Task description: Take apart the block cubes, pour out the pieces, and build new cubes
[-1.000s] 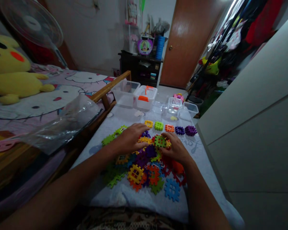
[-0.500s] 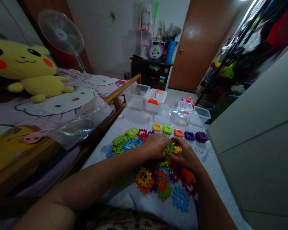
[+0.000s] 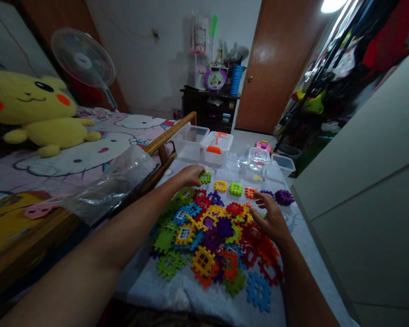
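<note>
My left hand (image 3: 193, 175) grips a green block (image 3: 205, 178) at the left end of a row of small blocks. To its right stand a yellow block (image 3: 221, 185), a lime block (image 3: 236, 189), an orange block (image 3: 250, 193), a dark blue one partly hidden, and a purple block (image 3: 284, 197). Fingers apart and holding nothing, my right hand (image 3: 268, 214) hovers over the right edge of the pile of flat notched pieces (image 3: 225, 227). A blue piece (image 3: 258, 291) lies at the near right of the pile.
Clear plastic boxes (image 3: 216, 152) stand across the far end of the cloth-covered table (image 3: 177, 290). A wooden rail (image 3: 153, 144) and a bed with a yellow plush toy (image 3: 47, 113) are at left, with a plastic bag (image 3: 116, 181) over the rail. White panels (image 3: 368, 204) border the right.
My left hand has moved away to the far left with the green block, out to the row's end. My right hand has let go and opened. The view has shifted slightly.
</note>
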The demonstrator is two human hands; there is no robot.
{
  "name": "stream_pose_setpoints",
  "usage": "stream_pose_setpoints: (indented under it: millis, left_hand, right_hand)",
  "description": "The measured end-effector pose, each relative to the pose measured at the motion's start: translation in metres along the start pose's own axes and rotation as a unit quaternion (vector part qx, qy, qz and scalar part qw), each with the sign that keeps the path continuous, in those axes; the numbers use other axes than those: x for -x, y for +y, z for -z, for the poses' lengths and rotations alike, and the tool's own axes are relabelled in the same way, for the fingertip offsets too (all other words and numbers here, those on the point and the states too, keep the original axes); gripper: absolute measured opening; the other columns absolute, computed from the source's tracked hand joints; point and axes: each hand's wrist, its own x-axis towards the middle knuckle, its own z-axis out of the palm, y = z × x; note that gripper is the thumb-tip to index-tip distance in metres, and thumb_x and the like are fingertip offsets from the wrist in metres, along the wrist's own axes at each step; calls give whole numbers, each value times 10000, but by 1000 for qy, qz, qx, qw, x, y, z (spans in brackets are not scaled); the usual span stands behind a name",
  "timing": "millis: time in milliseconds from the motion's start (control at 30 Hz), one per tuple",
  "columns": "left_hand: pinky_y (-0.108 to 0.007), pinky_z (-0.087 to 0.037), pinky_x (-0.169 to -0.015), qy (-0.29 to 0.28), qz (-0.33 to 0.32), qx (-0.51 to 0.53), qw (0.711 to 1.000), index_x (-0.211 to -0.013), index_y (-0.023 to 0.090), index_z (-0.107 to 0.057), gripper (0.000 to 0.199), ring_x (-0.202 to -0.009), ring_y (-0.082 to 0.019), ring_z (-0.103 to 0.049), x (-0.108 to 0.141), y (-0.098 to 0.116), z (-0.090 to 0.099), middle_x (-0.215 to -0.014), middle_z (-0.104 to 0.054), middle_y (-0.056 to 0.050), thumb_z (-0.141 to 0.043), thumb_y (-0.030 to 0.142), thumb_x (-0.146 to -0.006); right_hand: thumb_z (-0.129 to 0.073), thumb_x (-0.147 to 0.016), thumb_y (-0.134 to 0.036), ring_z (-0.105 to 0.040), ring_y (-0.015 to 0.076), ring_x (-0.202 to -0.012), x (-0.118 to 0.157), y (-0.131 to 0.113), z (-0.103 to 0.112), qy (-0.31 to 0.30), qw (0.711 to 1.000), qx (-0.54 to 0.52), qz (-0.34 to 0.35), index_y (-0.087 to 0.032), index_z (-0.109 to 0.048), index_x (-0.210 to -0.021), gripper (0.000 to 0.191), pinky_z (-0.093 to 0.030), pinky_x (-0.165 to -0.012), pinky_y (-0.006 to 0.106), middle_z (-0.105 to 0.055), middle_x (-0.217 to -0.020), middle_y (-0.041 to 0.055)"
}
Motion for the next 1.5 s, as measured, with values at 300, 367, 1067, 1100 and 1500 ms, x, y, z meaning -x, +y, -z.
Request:
stream_pose_setpoints:
  millis: [300,367,1067,1100,1500]
  left_hand:
    - [-279,-503,-821,-53,-26,-23,998,-1125,201,-672,542,-1029,-257,-653,-27,7,-25,-1171,-703,-76,-729,177,-586]
    - [-289,-510,-799,-65,-27,-25,997,-1092,195,-682,513,-995,-260,-661,-29,7,-25,-1141,-711,-83,-733,175,-583]
    - [-302,-517,-778,-96,-40,-52,993,-1087,186,-697,545,-948,-271,-663,-45,0,-31,-1107,-711,-103,-718,187,-543]
    - [-299,-519,-773,-97,-39,-53,993,-1085,187,-696,546,-945,-271,-663,-45,0,-31,-1107,-711,-102,-724,195,-540]
    - [-304,-519,-864,-107,-31,-31,993,-1300,182,-581,770,-1090,-280,-634,-44,-6,-31,-1270,-654,-126,-778,187,-556]
  right_hand:
    - [-579,-870,-314,-634,211,-865,0,5,0,-11,999,-3,-30,-227,-551,-1177,320,-563,-747,412,-603,-1138,97]
    - [-577,-869,-313,-633,207,-849,0,5,1,-13,999,-5,-30,-224,-551,-1179,324,-564,-732,407,-604,-1119,95]
    - [-566,-867,-317,-633,193,-798,-1,5,3,-24,999,-7,-30,-214,-554,-1174,324,-574,-694,386,-598,-1096,97]
    - [-565,-867,-317,-634,193,-798,-1,5,3,-25,999,-7,-30,-213,-555,-1172,323,-573,-693,383,-599,-1095,97]
    - [-563,-867,-318,-629,177,-769,0,9,0,-33,999,-2,-38,-205,-568,-1140,296,-563,-677,360,-605,-1087,95]
